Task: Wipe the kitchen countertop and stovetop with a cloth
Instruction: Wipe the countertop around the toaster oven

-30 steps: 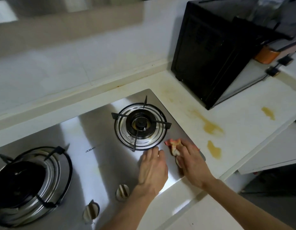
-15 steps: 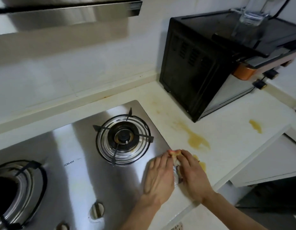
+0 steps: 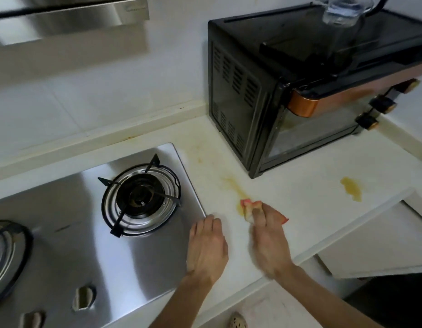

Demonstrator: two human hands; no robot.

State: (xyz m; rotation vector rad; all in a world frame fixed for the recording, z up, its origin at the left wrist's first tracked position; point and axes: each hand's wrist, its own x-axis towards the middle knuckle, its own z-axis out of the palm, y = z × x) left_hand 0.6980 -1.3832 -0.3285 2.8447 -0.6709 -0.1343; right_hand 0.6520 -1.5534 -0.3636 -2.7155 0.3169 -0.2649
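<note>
A small pink and white cloth [image 3: 249, 207] lies on the white countertop [image 3: 299, 200] over the near end of a yellow smear [image 3: 234, 185]. My right hand [image 3: 269, 240] presses the cloth down, fingers bent over it. My left hand [image 3: 206, 245] rests flat at the right edge of the steel stovetop [image 3: 87, 233], fingers straight. A second yellow stain [image 3: 352, 188] sits farther right on the countertop. The right burner [image 3: 141, 195] stands left of both hands.
A black toaster oven [image 3: 288, 91] stands at the back right, with a clear jug [image 3: 342, 10] on top. A range hood [image 3: 70, 17] hangs at the top left. A second burner [image 3: 4, 252] and stove knobs [image 3: 83, 297] are at the left. The counter's front edge runs just below my hands.
My right hand has slid the cloth rightward off the stovetop's corner onto the countertop and over the yellow smear. My left hand has followed to the stovetop's right edge.
</note>
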